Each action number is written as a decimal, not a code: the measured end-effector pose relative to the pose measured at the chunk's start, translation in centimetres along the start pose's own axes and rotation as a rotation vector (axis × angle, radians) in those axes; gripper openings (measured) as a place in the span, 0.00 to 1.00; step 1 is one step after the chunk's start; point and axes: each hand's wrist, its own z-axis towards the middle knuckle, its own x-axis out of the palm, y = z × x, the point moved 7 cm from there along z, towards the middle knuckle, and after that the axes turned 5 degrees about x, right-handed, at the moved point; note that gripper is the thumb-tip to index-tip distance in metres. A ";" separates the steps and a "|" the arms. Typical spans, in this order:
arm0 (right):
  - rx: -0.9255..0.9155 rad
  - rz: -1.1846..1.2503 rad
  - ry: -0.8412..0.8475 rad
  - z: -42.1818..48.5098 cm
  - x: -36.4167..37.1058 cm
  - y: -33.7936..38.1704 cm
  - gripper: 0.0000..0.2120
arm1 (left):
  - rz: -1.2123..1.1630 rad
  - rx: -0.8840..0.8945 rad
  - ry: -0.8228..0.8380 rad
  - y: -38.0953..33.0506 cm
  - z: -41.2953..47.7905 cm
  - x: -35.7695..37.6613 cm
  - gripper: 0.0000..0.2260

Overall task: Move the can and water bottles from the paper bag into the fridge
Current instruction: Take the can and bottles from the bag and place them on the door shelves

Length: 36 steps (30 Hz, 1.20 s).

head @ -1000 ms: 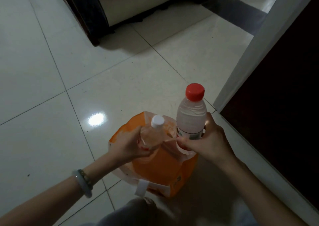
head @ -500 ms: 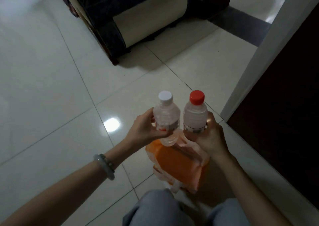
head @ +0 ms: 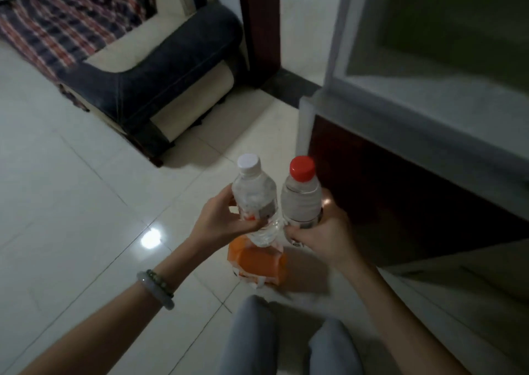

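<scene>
My left hand (head: 220, 220) grips a clear water bottle with a white cap (head: 253, 194). Beside it, my right hand (head: 323, 237) grips a second water bottle with a red cap (head: 301, 197). Both bottles are upright, side by side, lifted above the orange paper bag (head: 257, 263), which stands on the tiled floor below them. The fridge (head: 400, 151) is to the right, with a pale frame, a dark red lower front and a dim open compartment above. No can is visible; the bag's inside is hidden.
A dark sofa (head: 148, 82) with cream cushions and a plaid blanket stands at the upper left. A dark wooden door frame (head: 257, 22) rises behind it. My knees (head: 286, 343) in grey trousers are at the bottom. Glossy white floor tiles (head: 71, 202) spread to the left.
Both hands have lifted the bottles out of the bag and raised them. The view has tilted up, bringing the sofa and the fridge's open compartment into sight.
</scene>
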 end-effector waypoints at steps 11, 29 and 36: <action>0.115 0.080 -0.470 -17.4 -20.8 9.1 0.35 | 0.070 0.486 0.330 -27.0 1.5 4.4 0.34; 0.298 0.203 -1.416 -47.5 -35.6 0.1 0.31 | -0.298 0.878 0.972 -49.3 -11.9 29.6 0.27; 0.255 0.227 -1.507 -50.7 -38.3 -4.3 0.23 | -0.261 0.774 0.930 -49.8 -15.4 37.1 0.28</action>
